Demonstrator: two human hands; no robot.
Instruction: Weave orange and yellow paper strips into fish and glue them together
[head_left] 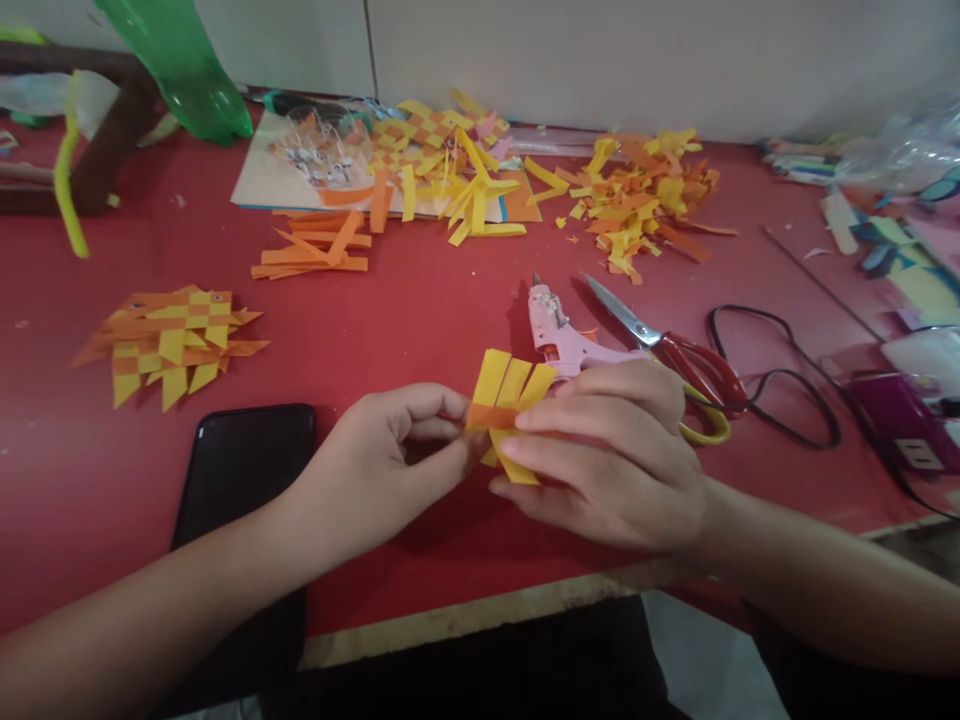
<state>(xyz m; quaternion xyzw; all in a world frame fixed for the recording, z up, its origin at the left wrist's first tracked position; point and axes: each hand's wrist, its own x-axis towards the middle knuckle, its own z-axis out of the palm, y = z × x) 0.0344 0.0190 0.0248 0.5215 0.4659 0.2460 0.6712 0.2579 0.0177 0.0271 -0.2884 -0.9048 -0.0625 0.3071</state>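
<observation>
Between my two hands are woven paper strips (496, 416), several yellow ones fanned upward with an orange strip crossing them. My left hand (405, 450) pinches the left end of the orange strip between thumb and fingers. From the right, my right hand (607, 450) grips the yellow and orange strips with its fingertips. One yellow strip hangs down below the right fingers. The hands hold the piece above the red table; part of the weave is hidden behind the fingers. Just behind my right hand lies a pink glue gun (562, 335).
Red-handled scissors (675, 350) lie beside the glue gun. Finished woven paper fish (180, 335) rest at left, above a black phone (247, 470). Orange strips (322, 245), yellow strips (480, 205), paper scraps (649, 195) and a green bottle (187, 75) stand or lie farther back. A black cord (787, 320) loops at right.
</observation>
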